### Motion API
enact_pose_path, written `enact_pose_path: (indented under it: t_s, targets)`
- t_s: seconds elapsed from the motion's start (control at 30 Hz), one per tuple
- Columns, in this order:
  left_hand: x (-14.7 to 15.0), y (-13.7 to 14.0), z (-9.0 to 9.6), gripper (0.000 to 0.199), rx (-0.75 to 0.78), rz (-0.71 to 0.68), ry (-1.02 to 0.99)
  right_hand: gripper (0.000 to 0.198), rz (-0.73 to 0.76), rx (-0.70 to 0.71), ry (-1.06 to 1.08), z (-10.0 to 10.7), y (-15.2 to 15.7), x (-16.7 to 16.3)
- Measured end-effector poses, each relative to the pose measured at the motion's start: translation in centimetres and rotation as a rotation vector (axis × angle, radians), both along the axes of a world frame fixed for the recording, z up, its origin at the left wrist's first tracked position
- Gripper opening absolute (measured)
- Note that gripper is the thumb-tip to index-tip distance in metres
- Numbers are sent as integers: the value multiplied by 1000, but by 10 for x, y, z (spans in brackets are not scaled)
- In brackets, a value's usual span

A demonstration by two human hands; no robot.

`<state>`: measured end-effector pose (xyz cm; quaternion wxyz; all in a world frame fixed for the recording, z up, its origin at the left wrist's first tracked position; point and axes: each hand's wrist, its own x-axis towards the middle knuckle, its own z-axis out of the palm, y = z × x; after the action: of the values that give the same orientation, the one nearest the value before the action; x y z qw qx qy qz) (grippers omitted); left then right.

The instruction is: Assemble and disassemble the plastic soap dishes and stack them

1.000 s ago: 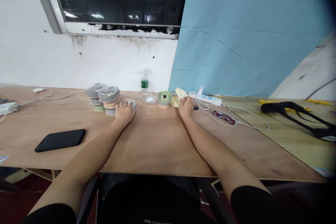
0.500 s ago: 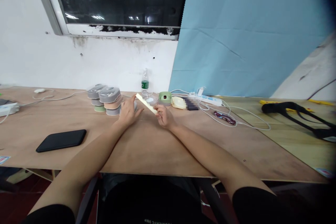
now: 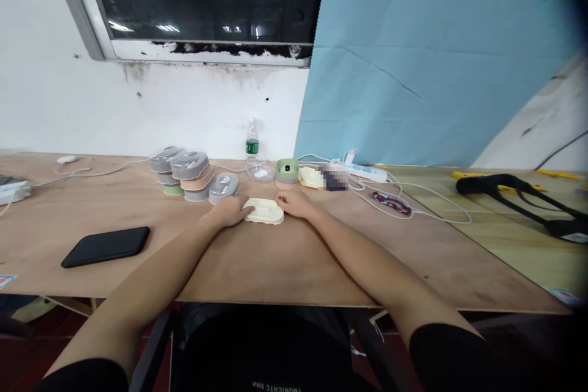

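Cream tray [image 3: 263,211] flat on the table [image 3: 275,263].
Left hand [image 3: 232,212] and right hand [image 3: 294,203] pinch its ends, fingers loosely curled, steadying it.

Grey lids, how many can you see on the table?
3. Two grey lids top the box stacks at the left. One lies tilted against the right stack, beyond the left hand. Others may be hidden.

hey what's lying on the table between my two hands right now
In the head view, a cream tray lies flat on the table between the left hand and right hand; both touch its ends.
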<state>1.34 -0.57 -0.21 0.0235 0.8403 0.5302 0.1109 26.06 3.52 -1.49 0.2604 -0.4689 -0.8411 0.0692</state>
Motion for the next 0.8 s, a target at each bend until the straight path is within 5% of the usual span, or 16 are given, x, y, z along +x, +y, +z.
enact_pose_path:
  t_s: [0.07,0.2,0.37,0.63,0.8]
  targets:
    - [2,0,-2,48,-30,-24,60,21,-4,-5,-99,0,2,4]
    - [5,-3,-1,53,-39,-10,76,38,-217,136,38,0,7,7]
    - [5,-4,1,63,-44,-30,39,60,-354,88,131,-4,23,18]
    - [5,-5,0,59,-31,-130,-31,22,-398,116,271,-14,38,24]
    - [5,-6,0,54,-31,-145,-79,29,-440,150,388,-13,37,25]
